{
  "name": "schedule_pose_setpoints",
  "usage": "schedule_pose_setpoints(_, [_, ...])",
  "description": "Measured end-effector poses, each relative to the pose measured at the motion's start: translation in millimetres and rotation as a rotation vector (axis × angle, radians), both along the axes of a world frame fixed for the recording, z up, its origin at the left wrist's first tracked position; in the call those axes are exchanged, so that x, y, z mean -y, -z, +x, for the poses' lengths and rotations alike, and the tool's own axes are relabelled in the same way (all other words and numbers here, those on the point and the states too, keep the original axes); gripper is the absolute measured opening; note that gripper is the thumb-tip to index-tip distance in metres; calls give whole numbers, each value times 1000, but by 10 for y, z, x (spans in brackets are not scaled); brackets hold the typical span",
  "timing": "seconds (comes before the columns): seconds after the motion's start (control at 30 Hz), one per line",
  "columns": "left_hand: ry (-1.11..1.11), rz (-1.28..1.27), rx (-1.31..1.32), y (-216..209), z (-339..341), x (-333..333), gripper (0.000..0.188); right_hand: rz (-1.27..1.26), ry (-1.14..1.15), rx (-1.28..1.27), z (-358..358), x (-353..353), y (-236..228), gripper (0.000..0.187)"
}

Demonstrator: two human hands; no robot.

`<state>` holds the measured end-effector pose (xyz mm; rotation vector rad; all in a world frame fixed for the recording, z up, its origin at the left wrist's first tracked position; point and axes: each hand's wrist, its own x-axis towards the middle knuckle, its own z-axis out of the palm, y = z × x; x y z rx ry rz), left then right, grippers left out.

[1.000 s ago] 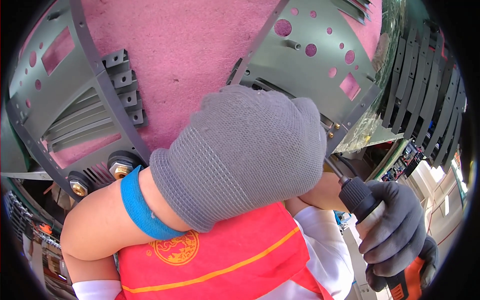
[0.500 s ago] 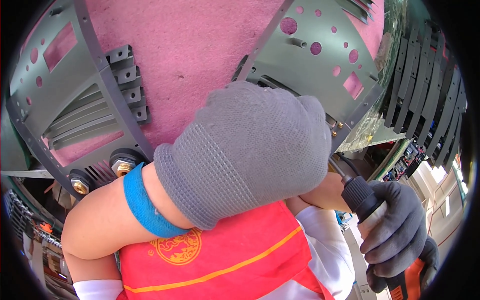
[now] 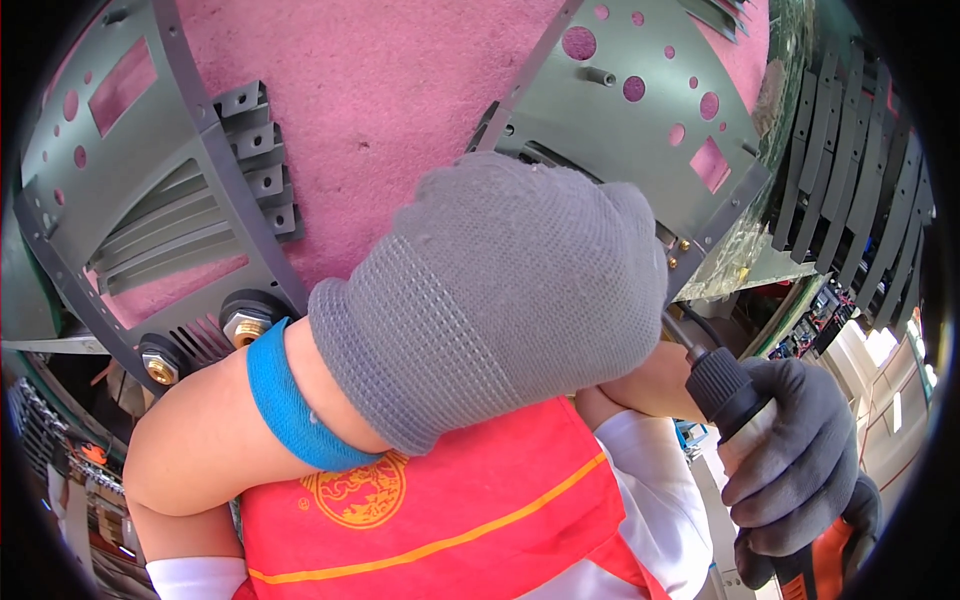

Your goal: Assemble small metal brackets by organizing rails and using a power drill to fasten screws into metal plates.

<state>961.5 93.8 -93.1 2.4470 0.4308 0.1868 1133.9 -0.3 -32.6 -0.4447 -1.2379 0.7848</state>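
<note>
There it was, the power screwdriver point(image 3: 722, 388), at the lower right, black collar upward, orange on its handle, and the right hand point(image 3: 795, 455) had its gloved fingers clamped around the body! Its shaft ran up toward the nearer panel point(image 3: 640, 140), the tip lost behind the left hand point(image 3: 520, 290), gloved palm-down across the middle (whether those fingers were apart, together or gripping, I couldn't tell). Trouble looked possible: a slanted shaft could have skidded and scored the grey sheet, or caught the left glove so close beside it. Now the count! One driver, two gloves, two perforated panels, the other point(image 3: 130, 175) over at the left; two brass fasteners point(image 3: 684, 246) on the nearer, two brass hex fittings point(image 3: 245, 328) and four bracket ends point(image 3: 255, 141) by the farther. One pink mat point(image 3: 350, 120) lay beneath, one blue wristband point(image 3: 300, 405) ringed the left forearm, and dark slats point(image 3: 850, 170), overlapping too much to count, crowded the right.
</note>
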Motion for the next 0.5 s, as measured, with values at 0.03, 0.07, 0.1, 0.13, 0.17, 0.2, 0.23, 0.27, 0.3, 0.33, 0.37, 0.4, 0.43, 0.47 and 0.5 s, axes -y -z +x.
schedule_pose_setpoints(0.03, [3,-4,-1,1,-1,4,15,-22,1,5,0,5,-8,60])
schedule_pose_setpoints(0.07, [3,-3,-12,4,-1,8,15,-44,2,9,1,7,-14,60])
schedule_pose_setpoints(0.1, [-8,-13,-12,7,-2,13,14,-40,-27,10,7,7,-19,61])
schedule_pose_setpoints(0.13, [-8,-1,-1,14,-3,17,14,-37,-55,9,13,5,-23,61])
schedule_pose_setpoints(0.17, [-18,-2,22,23,-1,20,14,-36,-83,9,20,1,-24,61])
schedule_pose_setpoints(0.2, [-27,-10,42,30,0,22,14,-31,-78,11,25,-5,-22,61])
schedule_pose_setpoints(0.23, [-31,-8,46,35,0,24,14,-27,-74,13,28,-12,-18,61])
schedule_pose_setpoints(0.27, [-32,-15,46,38,0,25,13,-23,-69,15,28,-21,-13,60])
schedule_pose_setpoints(0.3, [-34,-34,45,38,-1,26,13,2,-102,9,30,-33,-3,60])
schedule_pose_setpoints(0.33, [-27,-2,38,36,-2,26,13,27,-135,3,31,-48,10,60])
schedule_pose_setpoints(0.37, [-20,17,30,33,-4,25,13,53,-168,-4,28,-63,20,60])
schedule_pose_setpoints(0.4, [-16,28,22,28,-5,24,13,53,-156,-2,18,-73,25,60])
schedule_pose_setpoints(0.43, [-14,38,19,26,-5,22,14,55,-145,1,10,-83,33,60])
schedule_pose_setpoints(0.47, [-14,37,16,23,-6,22,14,55,-132,3,11,-95,40,60])
schedule_pose_setpoints(0.5, [-17,30,17,22,-5,21,14,54,-164,4,18,-104,42,60])
